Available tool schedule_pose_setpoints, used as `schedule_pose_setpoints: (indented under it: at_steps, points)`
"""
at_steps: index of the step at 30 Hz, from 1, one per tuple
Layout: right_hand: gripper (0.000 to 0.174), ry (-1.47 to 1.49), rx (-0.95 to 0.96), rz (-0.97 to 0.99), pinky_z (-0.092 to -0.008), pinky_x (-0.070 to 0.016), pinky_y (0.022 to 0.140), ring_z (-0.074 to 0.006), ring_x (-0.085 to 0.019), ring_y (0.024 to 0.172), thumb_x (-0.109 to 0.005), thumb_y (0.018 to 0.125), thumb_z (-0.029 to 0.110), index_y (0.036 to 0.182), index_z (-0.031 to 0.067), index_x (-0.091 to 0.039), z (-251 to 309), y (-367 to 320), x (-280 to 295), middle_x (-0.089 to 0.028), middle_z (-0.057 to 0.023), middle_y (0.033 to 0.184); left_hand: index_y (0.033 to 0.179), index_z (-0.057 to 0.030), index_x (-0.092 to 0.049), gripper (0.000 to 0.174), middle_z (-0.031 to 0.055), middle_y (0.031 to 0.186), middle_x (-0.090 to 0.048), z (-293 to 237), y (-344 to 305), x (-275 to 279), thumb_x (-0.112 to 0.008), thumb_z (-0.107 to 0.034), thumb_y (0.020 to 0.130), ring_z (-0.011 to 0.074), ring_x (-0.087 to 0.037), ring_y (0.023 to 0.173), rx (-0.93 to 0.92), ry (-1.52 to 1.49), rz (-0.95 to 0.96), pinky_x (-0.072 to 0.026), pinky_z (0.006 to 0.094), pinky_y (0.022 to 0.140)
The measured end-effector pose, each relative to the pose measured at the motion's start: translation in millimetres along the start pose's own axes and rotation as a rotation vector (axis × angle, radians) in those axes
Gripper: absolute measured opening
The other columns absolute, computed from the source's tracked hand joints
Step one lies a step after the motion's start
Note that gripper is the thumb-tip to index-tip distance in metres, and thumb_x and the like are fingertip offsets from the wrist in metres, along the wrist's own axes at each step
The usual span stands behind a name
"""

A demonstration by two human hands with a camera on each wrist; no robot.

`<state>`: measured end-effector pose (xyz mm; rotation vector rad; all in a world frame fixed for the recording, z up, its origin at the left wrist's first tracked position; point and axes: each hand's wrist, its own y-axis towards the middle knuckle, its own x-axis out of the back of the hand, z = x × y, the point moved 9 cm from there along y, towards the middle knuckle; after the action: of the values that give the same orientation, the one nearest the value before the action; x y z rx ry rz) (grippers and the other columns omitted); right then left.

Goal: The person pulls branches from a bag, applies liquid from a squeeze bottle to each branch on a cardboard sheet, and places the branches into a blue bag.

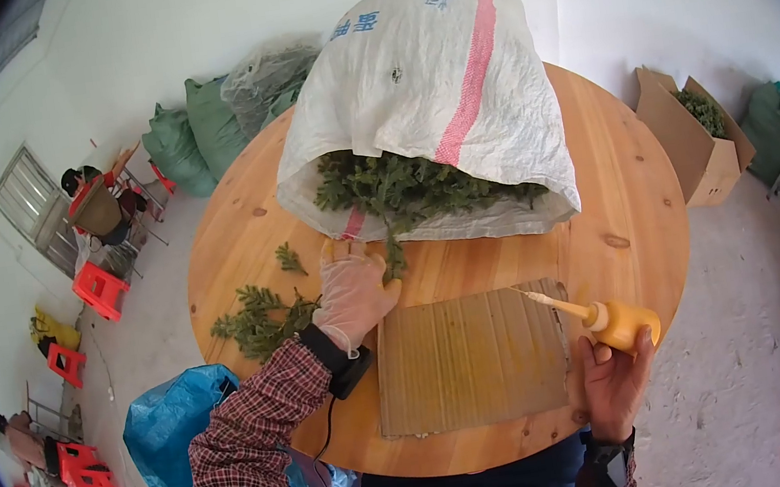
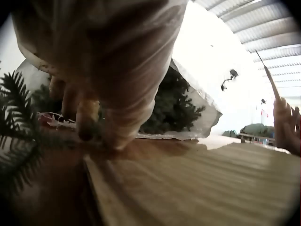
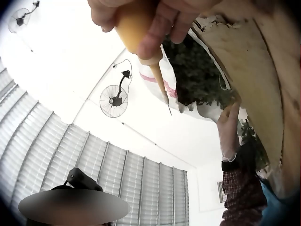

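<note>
My left hand (image 1: 354,292), in a thin clear glove, reaches to the table before the mouth of a white woven sack (image 1: 407,74). Its fingers bend down to the wood in the left wrist view. A green sprig (image 1: 395,258) hangs from the sack right beside the thumb; I cannot tell whether the fingers pinch it. Dark green foliage (image 1: 392,187) fills the sack's mouth. At the right, my bare right hand (image 1: 615,381) grips a yellow squeeze bottle (image 1: 629,323) with a long thin needle tip, pointing left above a cardboard sheet (image 1: 474,360).
Loose green sprigs (image 1: 263,324) lie left of the left hand on the round wooden table (image 1: 609,185). A blue plastic bag (image 1: 173,430) is at the table's left front. A cardboard box (image 1: 694,154) with foliage, green sacks (image 1: 217,123) and red stools (image 1: 100,288) stand around.
</note>
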<state>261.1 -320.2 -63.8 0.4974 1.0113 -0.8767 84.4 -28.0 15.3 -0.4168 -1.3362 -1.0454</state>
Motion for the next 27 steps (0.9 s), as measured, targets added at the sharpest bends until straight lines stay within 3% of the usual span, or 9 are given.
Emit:
schedule_pose_setpoints:
  at_steps: [4,7,11,16,19,24,27]
  points:
    - [0.044,0.030,0.005,-0.028,-0.0399,-0.0562,0.087,-0.0147,-0.063,0.072,-0.058,0.097,0.040,0.123,0.0044,-0.054,-1,1,3,-0.066,-0.0079,0.103,0.104,-0.0020,-0.067,0.041,0.0169,0.110,-0.059,13,-7,23,-0.060,-0.039,0.086,0.0339,-0.052,0.107,-0.025,-0.262,-0.045,-0.0362,0.0501,0.094]
    - [0.045,0.036,0.001,-0.018,-0.0398,-0.0562,0.087,-0.0144,-0.061,0.071,-0.058,0.097,0.040,0.123,0.0042,-0.054,-2,0,2,-0.065,-0.0077,0.102,0.110,-0.0029,-0.065,0.035,0.0139,0.119,-0.057,5,-26,55,-0.059,-0.030,0.088,0.0334,-0.051,0.112,-0.149,-0.679,0.208,-0.0358,0.0466,0.099]
    - [0.045,0.028,-0.006,0.008,-0.0396,-0.0562,0.087,-0.0140,-0.060,0.070,-0.058,0.098,0.040,0.123,0.0039,-0.053,-2,0,2,-0.065,-0.0075,0.101,0.112,-0.0056,-0.065,0.029,0.0151,0.124,-0.057,3,-44,60,-0.060,-0.020,0.088,0.0334,-0.049,0.119,0.015,-0.856,0.288,-0.0355,0.0430,0.104]
    - [0.044,-0.001,0.001,0.018,-0.0390,-0.0562,0.087,-0.0136,-0.059,0.070,-0.057,0.098,0.040,0.123,0.0036,-0.053,-1,-3,-2,-0.064,-0.0075,0.102,0.113,-0.0078,-0.065,0.030,0.0117,0.124,-0.056,-29,-60,75,-0.065,-0.017,0.085,0.0314,-0.049,0.122,-0.165,-0.690,0.150,-0.0345,0.0445,0.106]
    - [0.044,-0.031,0.008,0.019,-0.0390,-0.0564,0.087,-0.0134,-0.059,0.070,-0.057,0.098,0.039,0.123,0.0036,-0.053,0,-5,-2,-0.064,-0.0074,0.102,0.120,-0.0113,-0.062,0.039,0.0089,0.126,-0.055,-50,-81,66,-0.067,-0.016,0.082,0.0296,-0.050,0.116,-0.416,-0.453,-0.013,-0.0362,0.0464,0.099]
    - [0.043,-0.070,0.003,0.026,-0.0388,-0.0566,0.087,-0.0133,-0.060,0.070,-0.057,0.098,0.039,0.124,0.0037,-0.053,-2,-6,-3,-0.065,-0.0082,0.105,0.121,-0.0131,-0.062,0.042,0.0086,0.122,-0.056,-41,-92,87,-0.068,-0.012,0.080,0.0269,-0.052,0.116,-0.321,-0.355,-0.047,-0.0382,0.0452,0.096]
    - [0.043,-0.145,0.021,0.034,-0.0390,-0.0564,0.087,-0.0133,-0.060,0.070,-0.056,0.099,0.038,0.124,0.0036,-0.052,-2,-9,-9,-0.065,-0.0090,0.108,0.126,-0.0096,-0.058,0.048,0.0100,0.119,-0.057,-52,-108,102,-0.068,-0.018,0.080,0.0262,-0.054,0.112,-0.321,-0.299,-0.079,-0.0393,0.0432,0.092]
